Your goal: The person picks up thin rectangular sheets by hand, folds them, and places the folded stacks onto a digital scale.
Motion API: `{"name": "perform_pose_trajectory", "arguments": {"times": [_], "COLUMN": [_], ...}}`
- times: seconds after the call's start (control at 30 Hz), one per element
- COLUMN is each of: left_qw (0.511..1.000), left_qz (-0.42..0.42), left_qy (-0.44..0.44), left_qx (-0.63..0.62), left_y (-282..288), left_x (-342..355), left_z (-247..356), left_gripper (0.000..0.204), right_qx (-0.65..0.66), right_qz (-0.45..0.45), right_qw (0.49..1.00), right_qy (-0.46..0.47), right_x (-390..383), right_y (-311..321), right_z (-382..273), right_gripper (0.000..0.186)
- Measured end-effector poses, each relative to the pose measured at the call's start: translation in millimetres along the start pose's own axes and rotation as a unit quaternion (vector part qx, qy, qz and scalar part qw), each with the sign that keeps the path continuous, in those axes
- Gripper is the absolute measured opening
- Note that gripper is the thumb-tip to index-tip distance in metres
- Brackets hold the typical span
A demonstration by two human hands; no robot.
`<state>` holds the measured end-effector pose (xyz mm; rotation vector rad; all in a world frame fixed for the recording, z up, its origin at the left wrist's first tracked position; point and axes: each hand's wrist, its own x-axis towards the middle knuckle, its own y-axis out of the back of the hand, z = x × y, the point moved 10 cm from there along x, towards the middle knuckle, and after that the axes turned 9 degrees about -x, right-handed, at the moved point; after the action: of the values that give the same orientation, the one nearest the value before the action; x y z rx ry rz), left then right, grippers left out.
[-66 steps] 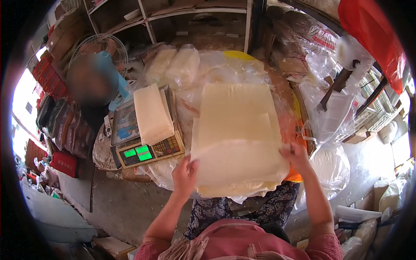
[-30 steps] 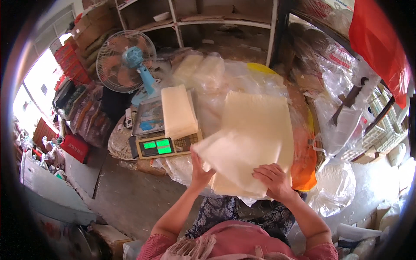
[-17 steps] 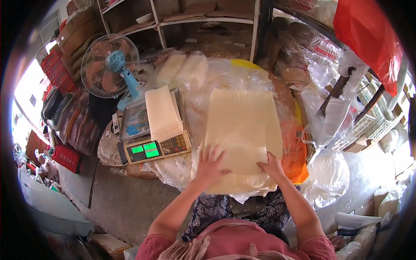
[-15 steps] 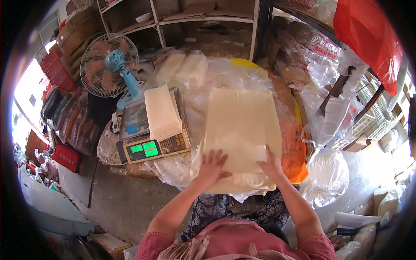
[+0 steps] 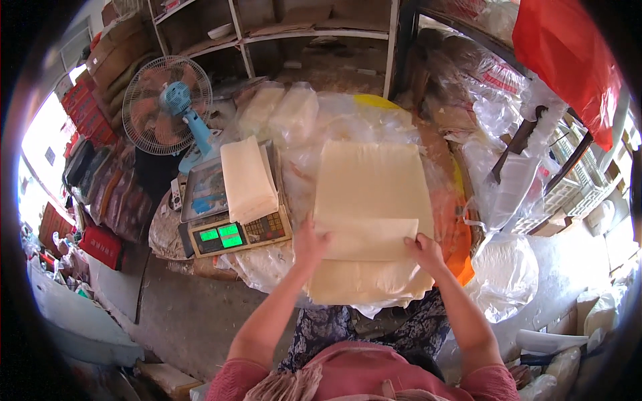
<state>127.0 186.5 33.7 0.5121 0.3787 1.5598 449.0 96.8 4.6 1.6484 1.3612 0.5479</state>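
Note:
A pale cream sheet (image 5: 371,180), thin and flexible, lies on the plastic-covered table over more sheets (image 5: 368,284) that show at the front. Its near part is turned over into a broad folded band (image 5: 364,237). My left hand (image 5: 311,246) is closed round the band's left end, thumb on top, some fingers hidden. My right hand (image 5: 424,250) pinches the band's right corner. To the left, a folded pile of similar sheets (image 5: 246,177) rests on a digital scale (image 5: 261,230) with a metal pan.
A blue fan (image 5: 175,93) stands at the back left, beside clear wrapped packs (image 5: 287,113). Shelving (image 5: 314,32) runs along the back. Plastic bags (image 5: 495,87) and a hanging red sheet (image 5: 562,47) crowd the right. A white sack (image 5: 501,274) sits right of the table.
My left hand has gone from spread flat on the sheet to closed on the fold's left end. The folded edge lies slightly farther from me, and my right hand stays at its right end.

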Motion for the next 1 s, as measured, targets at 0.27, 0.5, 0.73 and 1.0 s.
{"name": "perform_pose_trajectory", "arguments": {"times": [0.27,0.5,0.73,1.0], "left_qw": [0.938,0.916,0.959,0.784], "left_qz": [-0.018,-0.097,-0.235,-0.068], "left_qy": [-0.234,-0.188,0.005,-0.035], "left_qx": [0.253,0.340,-0.156,-0.617], "left_y": [-80,-59,-97,76], "left_x": [-11,-13,-66,-20], "left_z": [12,41,2,76], "left_gripper": [0.053,0.053,0.054,0.074], "right_qx": [-0.229,-0.062,0.456,0.486], "right_qz": [0.170,0.186,-0.059,-0.075], "right_qw": [0.946,0.973,0.888,0.841], "right_qy": [0.154,0.119,0.032,0.226], "right_x": [8,-3,-9,-43], "right_y": [-10,10,-72,16], "right_z": [-65,-50,-46,-234], "right_gripper": [0.063,0.064,0.059,0.058]}}
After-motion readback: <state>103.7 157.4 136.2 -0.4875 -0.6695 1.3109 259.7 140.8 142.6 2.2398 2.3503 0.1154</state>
